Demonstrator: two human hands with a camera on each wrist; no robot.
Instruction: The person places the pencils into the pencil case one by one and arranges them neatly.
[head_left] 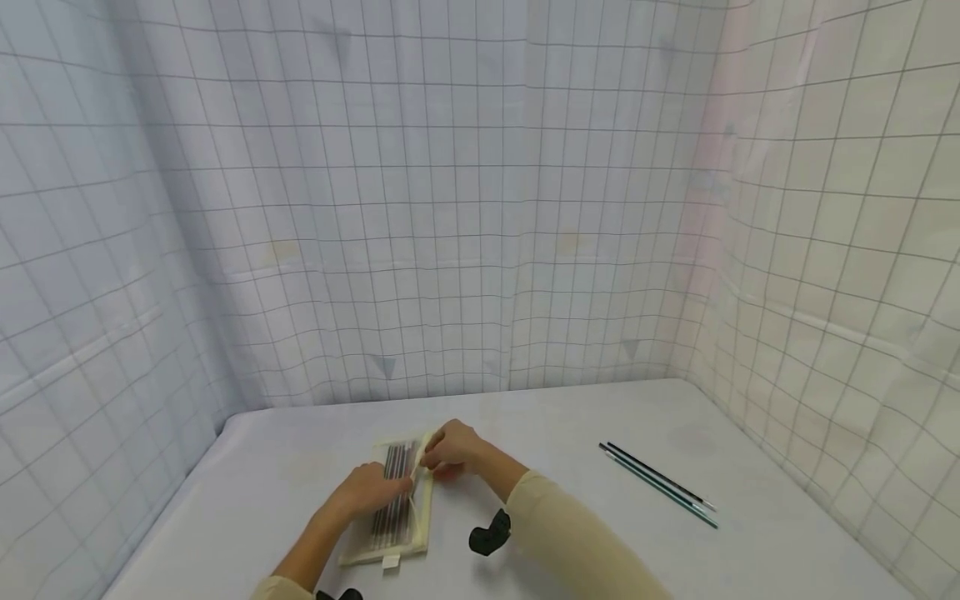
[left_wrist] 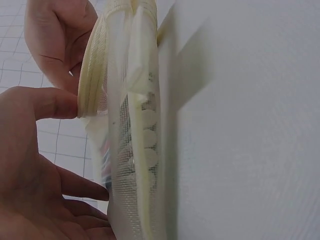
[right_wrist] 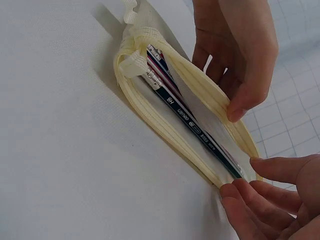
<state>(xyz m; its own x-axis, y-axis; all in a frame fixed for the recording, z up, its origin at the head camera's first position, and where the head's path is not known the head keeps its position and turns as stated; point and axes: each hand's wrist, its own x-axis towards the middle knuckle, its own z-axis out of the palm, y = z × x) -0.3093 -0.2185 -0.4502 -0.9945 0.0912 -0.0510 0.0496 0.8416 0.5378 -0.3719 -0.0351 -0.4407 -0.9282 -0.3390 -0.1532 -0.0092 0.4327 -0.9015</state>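
A see-through mesh pencil pouch (head_left: 422, 521) with cream zip edging lies on the table, its zipper parted. Inside, the right wrist view shows a dark green HB pencil (right_wrist: 187, 120) among other pencils, their metal-capped ends toward the cream zip end (right_wrist: 135, 65). My left hand (head_left: 371, 490) holds one zip edge, thumb on the edging and the other fingers against the mesh side. At the far end of the opening, my right hand (head_left: 453, 446) grips the pouch, with thumb and fingers at opposite edges of the mouth (right_wrist: 250, 170).
Loose dark and green pencils (head_left: 660, 483) lie side by side on the right of the white table (head_left: 570, 433). Grid-patterned white curtains (head_left: 450, 208) stand behind and on both sides. A small cream tab (head_left: 391, 562) sticks out from the pouch's near end.
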